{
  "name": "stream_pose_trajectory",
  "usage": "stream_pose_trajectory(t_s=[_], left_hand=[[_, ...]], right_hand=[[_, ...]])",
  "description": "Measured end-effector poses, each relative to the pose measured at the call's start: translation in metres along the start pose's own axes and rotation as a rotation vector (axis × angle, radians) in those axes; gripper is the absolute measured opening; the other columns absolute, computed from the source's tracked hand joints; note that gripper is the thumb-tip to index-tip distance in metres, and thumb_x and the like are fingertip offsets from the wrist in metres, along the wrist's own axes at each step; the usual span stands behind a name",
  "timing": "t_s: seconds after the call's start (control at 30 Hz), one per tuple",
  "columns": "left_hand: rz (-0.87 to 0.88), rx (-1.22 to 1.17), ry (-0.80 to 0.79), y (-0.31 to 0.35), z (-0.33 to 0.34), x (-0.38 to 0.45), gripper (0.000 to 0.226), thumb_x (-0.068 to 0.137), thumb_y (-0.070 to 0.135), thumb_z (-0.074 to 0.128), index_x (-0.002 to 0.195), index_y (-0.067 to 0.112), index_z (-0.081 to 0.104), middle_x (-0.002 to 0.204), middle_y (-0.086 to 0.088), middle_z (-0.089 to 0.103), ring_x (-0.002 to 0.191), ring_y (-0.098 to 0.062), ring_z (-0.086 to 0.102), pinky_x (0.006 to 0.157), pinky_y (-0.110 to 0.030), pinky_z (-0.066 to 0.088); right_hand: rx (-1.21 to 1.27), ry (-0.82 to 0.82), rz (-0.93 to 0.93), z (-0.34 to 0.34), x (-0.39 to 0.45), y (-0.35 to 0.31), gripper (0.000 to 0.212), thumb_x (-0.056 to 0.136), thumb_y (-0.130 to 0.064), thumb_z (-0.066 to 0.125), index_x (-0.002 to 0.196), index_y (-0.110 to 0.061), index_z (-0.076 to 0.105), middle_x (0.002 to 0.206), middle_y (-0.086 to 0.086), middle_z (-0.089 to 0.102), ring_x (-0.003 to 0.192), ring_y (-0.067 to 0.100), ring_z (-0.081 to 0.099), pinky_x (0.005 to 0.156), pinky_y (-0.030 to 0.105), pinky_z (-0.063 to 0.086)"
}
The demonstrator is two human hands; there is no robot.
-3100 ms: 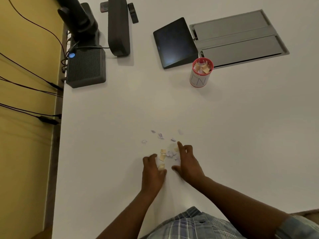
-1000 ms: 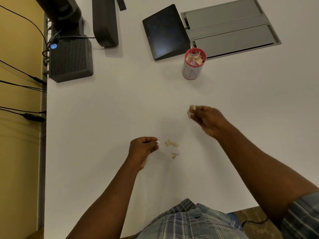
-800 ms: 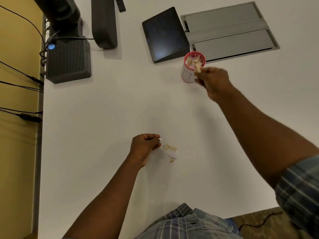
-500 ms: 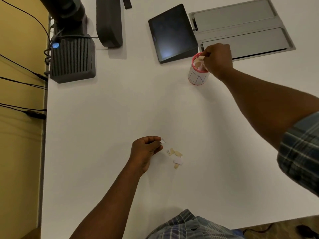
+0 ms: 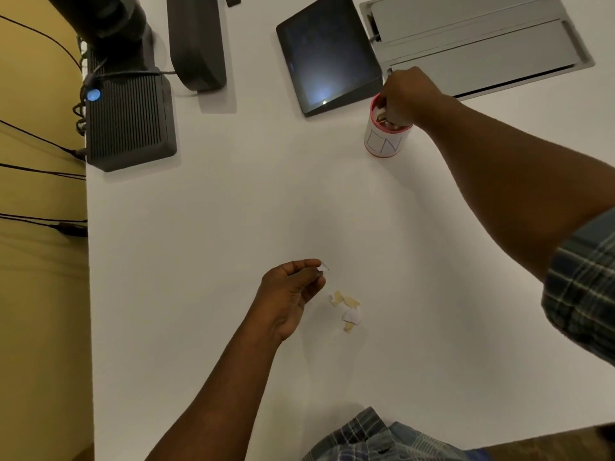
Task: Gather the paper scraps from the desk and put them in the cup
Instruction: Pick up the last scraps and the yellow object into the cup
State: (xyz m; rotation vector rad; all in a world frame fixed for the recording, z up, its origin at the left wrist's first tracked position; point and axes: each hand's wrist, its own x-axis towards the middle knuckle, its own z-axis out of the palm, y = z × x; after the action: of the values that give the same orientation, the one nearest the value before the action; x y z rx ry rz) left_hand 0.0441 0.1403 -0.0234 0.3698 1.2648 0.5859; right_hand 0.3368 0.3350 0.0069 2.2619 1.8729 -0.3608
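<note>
A: Where are our hands?

B: Our right hand (image 5: 404, 94) is over the cup (image 5: 386, 134), fingers curled down into its mouth. We cannot tell whether they grip any paper in there.

A: And the cup?

B: A white cylinder with a red rim and base, blue letters drawn on its side. Tan, crumpled scraps show inside, just under our right fingers.

A: The left?

B: Our left hand (image 5: 289, 294) is well nearer us, fingers curled, thumb and forefinger pinching a tiny pale scrap (image 5: 324, 266) at their tips.

A: What's left on the desk (image 5: 216, 227)?

B: A little heap of scraps (image 5: 346, 309) just right of our left hand: torn, irregular bits, some tan, one white and creased. The desk is smooth and white.

A: Beyond our right hand?

B: A dark glossy tablet (image 5: 327, 54) to its left, tilted like a wedge, and a grey metal hatch (image 5: 482, 44) with two long flaps behind it. Far left of both hands sits a ribbed dark box (image 5: 129, 121) with a blue light.
</note>
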Motion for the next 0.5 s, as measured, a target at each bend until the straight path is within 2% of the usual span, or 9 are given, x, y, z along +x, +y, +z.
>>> stream_pose_trajectory(t_s=[0.1,0.17,0.27,0.33,0.4,0.5], left_hand=[[0.004,-0.007,-0.077,0.012,0.013,0.008,0.029,0.082,-0.009,0.061,0.066,0.010,0.076,0.071,-0.005,0.073,0.065,-0.011,0.069,0.061,-0.017,0.055],[0.010,-0.002,-0.115,0.022,0.026,0.015,0.031,0.083,-0.009,0.059,0.065,0.010,0.076,0.070,-0.005,0.073,0.065,-0.011,0.069,0.061,-0.016,0.055],[0.033,0.006,-0.162,0.043,0.050,0.027,0.033,0.084,-0.008,0.058,0.063,0.009,0.076,0.069,-0.005,0.073,0.063,-0.010,0.069,0.060,-0.015,0.054],[0.065,0.020,-0.193,0.058,0.067,0.035,0.033,0.083,-0.008,0.058,0.061,0.009,0.076,0.067,-0.004,0.073,0.063,-0.009,0.069,0.059,-0.014,0.054],[0.102,0.022,-0.207,0.073,0.085,0.044,0.030,0.083,-0.008,0.059,0.063,0.008,0.075,0.067,-0.004,0.073,0.062,-0.009,0.069,0.059,-0.014,0.053],[0.158,0.015,-0.173,0.094,0.111,0.061,0.012,0.082,-0.008,0.062,0.078,0.001,0.070,0.069,-0.007,0.073,0.064,-0.012,0.070,0.059,-0.016,0.054]], right_hand=[[-0.004,0.071,-0.011,-0.011,-0.013,0.007,0.037,0.082,-0.020,0.071,0.111,0.002,0.063,0.098,0.020,0.064,0.091,0.035,0.062,0.083,0.040,0.048],[0.045,0.133,-0.003,-0.011,-0.023,0.012,0.042,0.081,-0.022,0.073,0.115,0.000,0.063,0.104,0.020,0.066,0.096,0.034,0.062,0.088,0.040,0.048],[0.295,0.253,-0.005,-0.004,-0.041,0.014,0.049,0.081,-0.021,0.073,0.125,-0.004,0.057,0.121,0.018,0.063,0.109,0.032,0.060,0.096,0.036,0.044],[0.440,0.324,0.033,0.004,-0.050,0.015,0.043,0.086,-0.020,0.068,0.125,-0.006,0.057,0.123,0.014,0.063,0.111,0.027,0.060,0.097,0.032,0.046],[0.578,0.427,0.087,0.015,-0.055,0.017,0.028,0.092,-0.019,0.058,0.118,-0.008,0.062,0.117,0.010,0.067,0.107,0.021,0.063,0.088,0.020,0.049],[0.839,0.619,0.207,0.036,-0.074,0.014,0.020,0.095,-0.019,0.051,0.106,-0.012,0.066,0.104,0.003,0.070,0.094,0.009,0.065,0.069,0.003,0.043]])
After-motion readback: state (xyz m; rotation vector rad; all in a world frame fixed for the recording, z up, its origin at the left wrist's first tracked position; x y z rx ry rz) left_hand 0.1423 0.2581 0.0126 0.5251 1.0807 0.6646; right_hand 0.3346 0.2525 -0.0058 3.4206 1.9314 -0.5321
